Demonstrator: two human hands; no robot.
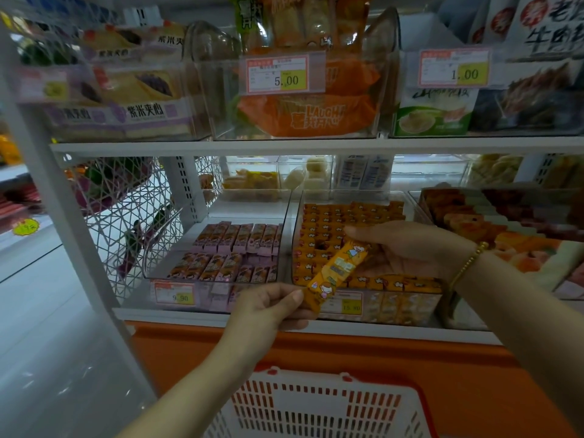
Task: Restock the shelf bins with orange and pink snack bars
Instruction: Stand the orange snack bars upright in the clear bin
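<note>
Your left hand (271, 306) pinches the lower end of an orange snack bar (335, 275) between thumb and fingers, its grip closed on the wrapper. The bar tilts up and to the right, over the front edge of the clear bin of orange bars (350, 229). Your right hand (407, 248) lies palm up behind the bar's upper end, fingers stretched out to the left and loose; the bar's top rests against or just in front of that palm, and you cannot tell whether it bears on it. A gold bead bracelet (467, 263) sits on your right wrist.

The orange bin is packed in rows, with one dark gap near its middle. Just to its left, the clear bin of pink snack bars (227, 251) holds two rows with bare floor behind them. Both bins sit on the lower white shelf (202, 317), each with a price tag on its front. Below your arms, a red and white shopping basket (316, 403) stands in front of the orange base of the unit.
</note>
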